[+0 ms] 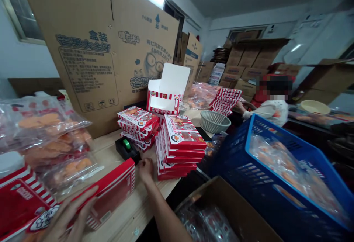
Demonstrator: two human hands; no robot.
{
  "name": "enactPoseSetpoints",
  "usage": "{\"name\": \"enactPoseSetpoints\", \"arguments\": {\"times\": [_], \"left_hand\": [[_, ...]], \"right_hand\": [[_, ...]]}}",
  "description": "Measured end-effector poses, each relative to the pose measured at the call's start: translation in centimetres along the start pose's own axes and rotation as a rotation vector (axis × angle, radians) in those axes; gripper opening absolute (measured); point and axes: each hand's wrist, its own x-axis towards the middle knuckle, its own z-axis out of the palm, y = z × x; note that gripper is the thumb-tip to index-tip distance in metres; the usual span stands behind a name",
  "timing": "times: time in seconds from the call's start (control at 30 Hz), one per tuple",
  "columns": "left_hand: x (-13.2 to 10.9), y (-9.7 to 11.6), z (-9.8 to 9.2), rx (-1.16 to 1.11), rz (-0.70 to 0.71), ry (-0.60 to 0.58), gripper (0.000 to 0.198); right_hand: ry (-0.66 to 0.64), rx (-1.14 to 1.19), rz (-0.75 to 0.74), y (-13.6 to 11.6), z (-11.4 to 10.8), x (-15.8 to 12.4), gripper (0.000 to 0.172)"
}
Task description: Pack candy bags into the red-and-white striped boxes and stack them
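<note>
Cramped storeroom with white walls, a bright ceiling light and stacked brown cartons (250,59) along the far side. Upper left of the frame: a tall brown cardboard carton (91,46) printed in blue Chinese lettering, upright behind a light wooden workbench (129,212).

Lower left of the frame: the left hand (68,216), fingers spread and laid against a flat red-and-white box (110,194), tilted at the near edge of the bench; thumb position impossible to make out. Bottom centre: the right hand (146,170), fingers bunched together at the bench, just beside a black holder with a green roll (127,149); any pinched item too small to tell. Just right of that hand, stacked red-and-white boxes (182,146), with an open white-flapped box (166,87) behind them.

Along the left edge, clear bags of orange pastries (47,135). Beyond the stacks, a grey plastic basket (215,121). Right of the frame, a blue plastic crate (243,149) full of clear bags, and below it an open cardboard box (218,194) holding clear packets. Farther back, a co-worker in a white top (272,111), beside a yellow basin (315,106), one hand reaching toward more red-and-white boxes.
</note>
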Motion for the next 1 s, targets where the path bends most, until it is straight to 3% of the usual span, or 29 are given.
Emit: {"name": "enactPoseSetpoints", "arguments": {"times": [0.1, 0.23, 0.33, 0.43, 0.5, 0.6, 0.73, 0.87, 1.0], "left_hand": [[0.0, 0.7, 0.5, -0.012, 0.046, 0.063, 0.022], [0.2, 3.5, 0.3, 0.045, 0.087, 0.024, 0.02], [0.6, 5.8, 0.3, 0.081, 0.129, 0.087, 0.014], [1.1, 6.7, 0.4, 0.08, 0.104, 0.063, 0.01], [1.3, 6.8, 0.1, 0.07, 0.094, 0.02, 0.01], [1.4, 7.1, -0.7, 0.093, 0.112, -0.089, 0.018], [2.1, 7.6, -1.6, 0.23, 0.194, -0.289, 0.038], [2.6, 7.6, -1.4, 0.283, 0.19, -0.316, 0.037], [1.9, 7.8, -1.8, 0.125, 0.22, -0.262, 0.025]], "right_hand": [[-0.001, 0.085, -0.011, -1.1, -1.3, -1.5, 0.023], [-0.012, 0.228, -0.124, -5.0, -4.3, -6.2, 0.025], [-0.079, 0.417, -0.232, -9.0, -5.8, -10.0, 0.052], [-0.23, 0.605, -0.246, -12.0, -5.4, -12.7, 0.08], [-0.319, 0.631, -0.18, -12.7, -4.4, -13.6, 0.089], [-0.349, 0.606, -0.08, -12.4, -3.0, -13.8, 0.095], [-0.359, 0.569, -0.056, -11.7, -2.7, -13.3, 0.095], [-0.354, 0.443, -0.09, -10.9, -3.3, -12.5, 0.085], [-0.215, 0.083, -0.4, -10.0, -5.4, -11.4, 0.057]]}}
